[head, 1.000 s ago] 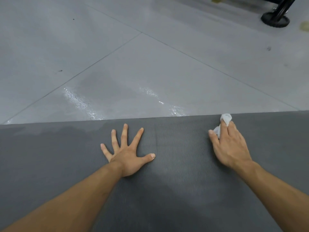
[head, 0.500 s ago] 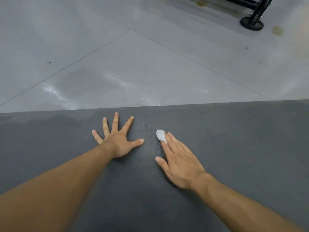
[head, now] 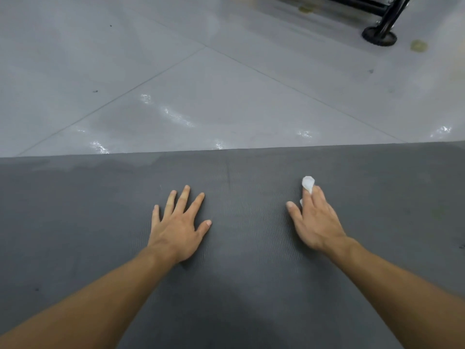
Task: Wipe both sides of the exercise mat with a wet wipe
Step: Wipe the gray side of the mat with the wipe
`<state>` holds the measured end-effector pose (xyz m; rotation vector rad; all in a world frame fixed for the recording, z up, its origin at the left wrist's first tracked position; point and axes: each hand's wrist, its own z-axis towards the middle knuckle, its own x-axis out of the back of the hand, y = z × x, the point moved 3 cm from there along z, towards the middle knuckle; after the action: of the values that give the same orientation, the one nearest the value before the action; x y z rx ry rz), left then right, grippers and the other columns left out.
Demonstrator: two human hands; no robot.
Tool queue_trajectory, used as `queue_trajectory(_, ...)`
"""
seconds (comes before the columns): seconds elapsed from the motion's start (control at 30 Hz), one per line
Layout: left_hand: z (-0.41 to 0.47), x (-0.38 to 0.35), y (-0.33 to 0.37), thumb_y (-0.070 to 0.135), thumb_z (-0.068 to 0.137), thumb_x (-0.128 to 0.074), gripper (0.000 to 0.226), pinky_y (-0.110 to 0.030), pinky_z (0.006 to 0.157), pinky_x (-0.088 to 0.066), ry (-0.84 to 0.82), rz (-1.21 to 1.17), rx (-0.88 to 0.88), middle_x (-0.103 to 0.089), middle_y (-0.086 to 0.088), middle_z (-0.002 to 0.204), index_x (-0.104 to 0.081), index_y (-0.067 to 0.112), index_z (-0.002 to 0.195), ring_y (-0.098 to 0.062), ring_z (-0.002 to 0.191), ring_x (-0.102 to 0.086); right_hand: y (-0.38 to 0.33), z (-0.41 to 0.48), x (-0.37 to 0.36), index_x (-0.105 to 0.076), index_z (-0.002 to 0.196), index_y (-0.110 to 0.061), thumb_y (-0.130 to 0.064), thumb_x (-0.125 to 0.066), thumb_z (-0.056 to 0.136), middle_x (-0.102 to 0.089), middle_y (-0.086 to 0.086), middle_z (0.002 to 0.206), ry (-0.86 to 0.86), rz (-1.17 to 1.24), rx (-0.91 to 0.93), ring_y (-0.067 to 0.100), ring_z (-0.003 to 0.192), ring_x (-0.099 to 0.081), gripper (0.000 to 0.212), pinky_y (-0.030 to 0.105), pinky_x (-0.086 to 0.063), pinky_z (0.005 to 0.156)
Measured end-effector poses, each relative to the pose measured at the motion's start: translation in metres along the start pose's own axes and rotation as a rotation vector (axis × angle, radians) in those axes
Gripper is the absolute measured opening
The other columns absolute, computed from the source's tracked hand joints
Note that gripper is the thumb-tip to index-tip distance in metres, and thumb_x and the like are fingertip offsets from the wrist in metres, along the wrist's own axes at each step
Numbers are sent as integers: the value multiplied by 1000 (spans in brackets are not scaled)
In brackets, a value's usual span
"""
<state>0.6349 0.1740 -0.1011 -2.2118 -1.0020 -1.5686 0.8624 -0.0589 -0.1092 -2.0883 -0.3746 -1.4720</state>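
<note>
Presently the left hand [head: 176, 230] lay flat, fingers spread, on the exercise mat [head: 239, 285], while the right hand [head: 317, 222] pressed the wet wipe [head: 308, 183] under straight fingers near the far edge; risk judged: the wipe, pressed not gripped, could slip free.

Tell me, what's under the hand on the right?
A white wet wipe pokes out from under the right hand, on the grey exercise mat. The hand covers the rest of it.
</note>
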Motion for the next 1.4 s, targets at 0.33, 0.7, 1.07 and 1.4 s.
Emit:
queue_trajectory(0.33,-42,-16,-16,67,103,-26,69,-50,129,-2,25,-2,38,20,11,171,4,47,162,-19,158,16,-88,-72,-41,1,167,-16,-68,-3,97,5,0,175,-143,-179,513,14,160,9,87,37,-3,130)
queue_trajectory(0.7,-44,-13,-15,65,103,-30,70,-52,129,-3,-12,-12,31,18,9,171,2,45,163,-22,159,14,43,-22,9,-27,161,-6,-67,-16,96,-33,19,161,59,-84,-107,35,150,-31,90,51,-29,122)
queue_trajectory(1.07,-44,-15,-14,64,104,-30,70,-53,128,-3,-17,-19,48,18,9,171,2,45,163,-22,159,14,-63,-65,-35,6,166,-14,-71,-14,96,4,6,175,-54,-7,278,20,161,8,92,31,4,128)
queue_trajectory(1.4,-51,-19,-10,60,105,-33,67,-52,128,-4,-1,-49,72,15,10,172,-1,45,163,-21,159,13,-47,-79,-39,-16,166,-18,-71,-10,95,-11,1,174,5,-33,282,18,161,-2,89,32,-3,128)
